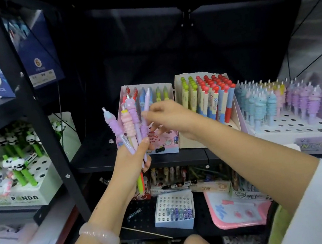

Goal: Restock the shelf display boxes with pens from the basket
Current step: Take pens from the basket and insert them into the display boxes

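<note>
My left hand [132, 159] grips a bunch of several pastel pens [130, 124] upright, their ribbed purple and pink toppers fanned out in front of the shelf. My right hand [168, 118] reaches across from the right and pinches one lilac pen [146, 103] in that bunch near its top. On the shelf behind stand a pink display box [164, 142] with few pens, a cream box of red- and green-capped pens [207, 98], and a lilac unicorn box [294, 123] half filled with blue and purple pens. The basket is not in view.
A black shelf post [27, 100] separates a panda pen box [17, 174] on the left. The lower shelf holds a small white box with holes [174, 211], a pink tray [238, 210] and more pen boxes. My knees show at the bottom edge.
</note>
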Action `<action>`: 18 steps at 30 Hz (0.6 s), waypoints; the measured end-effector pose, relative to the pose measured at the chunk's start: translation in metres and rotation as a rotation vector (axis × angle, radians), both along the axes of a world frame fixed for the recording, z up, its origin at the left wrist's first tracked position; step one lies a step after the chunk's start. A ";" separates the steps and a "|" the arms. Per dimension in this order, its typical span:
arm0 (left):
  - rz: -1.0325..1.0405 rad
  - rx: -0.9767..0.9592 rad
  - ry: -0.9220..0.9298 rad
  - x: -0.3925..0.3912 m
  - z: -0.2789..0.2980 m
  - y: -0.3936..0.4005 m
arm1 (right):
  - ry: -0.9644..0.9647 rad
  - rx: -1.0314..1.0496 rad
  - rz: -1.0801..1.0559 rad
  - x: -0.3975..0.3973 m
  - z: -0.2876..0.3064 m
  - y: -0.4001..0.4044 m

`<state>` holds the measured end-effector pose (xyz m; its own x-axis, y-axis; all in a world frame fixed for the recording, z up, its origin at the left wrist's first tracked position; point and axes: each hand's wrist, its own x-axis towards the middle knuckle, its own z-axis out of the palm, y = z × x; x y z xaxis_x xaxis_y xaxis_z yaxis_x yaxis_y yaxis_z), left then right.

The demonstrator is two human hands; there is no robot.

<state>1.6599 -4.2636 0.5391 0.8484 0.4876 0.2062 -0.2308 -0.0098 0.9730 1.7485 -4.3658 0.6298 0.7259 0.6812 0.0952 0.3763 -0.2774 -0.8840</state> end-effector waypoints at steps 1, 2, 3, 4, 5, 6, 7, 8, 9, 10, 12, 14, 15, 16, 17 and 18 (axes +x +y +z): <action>-0.008 0.001 -0.006 0.000 0.000 -0.003 | -0.004 -0.001 0.024 -0.001 -0.003 -0.001; -0.012 0.000 -0.008 -0.001 0.000 -0.005 | -0.021 0.028 0.018 -0.003 -0.004 -0.003; -0.013 -0.006 -0.010 -0.003 0.001 -0.007 | -0.057 0.073 -0.014 -0.003 -0.003 -0.004; -0.010 -0.017 -0.011 -0.004 0.001 -0.008 | -0.123 0.123 -0.055 -0.002 -0.001 -0.007; -0.004 -0.031 -0.010 -0.006 0.003 -0.009 | -0.223 0.171 -0.087 0.000 0.002 -0.012; 0.003 -0.050 -0.006 -0.008 0.005 -0.010 | -0.359 0.210 -0.104 0.001 0.003 -0.018; 0.006 -0.080 -0.005 -0.009 0.007 -0.011 | -0.539 0.221 -0.105 0.003 0.002 -0.025; 0.001 -0.119 -0.012 -0.009 0.010 -0.013 | -0.754 0.196 -0.087 0.004 -0.002 -0.032; -0.015 -0.160 -0.026 -0.008 0.013 -0.016 | -0.983 0.136 -0.059 0.004 -0.007 -0.039; -0.039 -0.191 -0.036 -0.006 0.016 -0.019 | -1.191 0.061 -0.039 0.004 -0.014 -0.045; -0.068 -0.219 -0.029 0.000 0.022 -0.030 | -1.457 -0.071 -0.031 0.001 -0.027 -0.052; -0.065 -0.232 -0.006 0.004 0.027 -0.039 | -1.551 -0.108 -0.052 0.001 -0.032 -0.055; -0.071 -0.237 -0.003 0.005 0.028 -0.042 | -1.585 -0.097 -0.064 0.002 -0.032 -0.057; -0.089 -0.242 -0.008 0.006 0.029 -0.045 | -1.626 -0.083 -0.074 0.003 -0.031 -0.061; -0.112 -0.249 -0.016 0.006 0.030 -0.048 | -1.672 -0.070 -0.083 0.005 -0.030 -0.065; -0.128 -0.247 -0.020 0.006 0.031 -0.051 | -1.713 -0.055 -0.096 0.006 -0.029 -0.068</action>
<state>1.6655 -4.3144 0.5705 0.9033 0.4142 0.1116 -0.2340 0.2578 0.9374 1.7545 -4.4338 0.6008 -0.1355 0.6736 0.7266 0.7914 -0.3677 0.4884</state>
